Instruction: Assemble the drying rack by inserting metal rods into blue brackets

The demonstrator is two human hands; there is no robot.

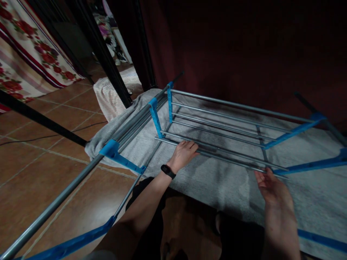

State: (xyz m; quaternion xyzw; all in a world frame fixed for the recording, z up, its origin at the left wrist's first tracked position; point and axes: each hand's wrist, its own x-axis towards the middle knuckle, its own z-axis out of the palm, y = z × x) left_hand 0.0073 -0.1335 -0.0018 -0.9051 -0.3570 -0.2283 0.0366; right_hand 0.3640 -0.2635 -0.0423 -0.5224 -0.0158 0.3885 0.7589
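Note:
A metal rack [217,122] with grey rods and blue plastic brackets lies over a grey towel [217,180] on the floor. My left hand [183,154], with a black band on its wrist, is closed over the nearest grey rod [225,153] close to its left end. My right hand [268,185] curls its fingers round the same rod near the right end, beside a blue bracket [311,167]. The rod spans between both hands. A long grey side pole [81,180] with blue clips runs down to the lower left.
Brown tiled floor [40,159] spreads to the left, with a black cable across it. A black frame leg [103,50] stands behind, a floral cloth [27,54] hangs at the far left, and a pale ribbed cloth [111,97] lies by the towel. Dark red wall behind.

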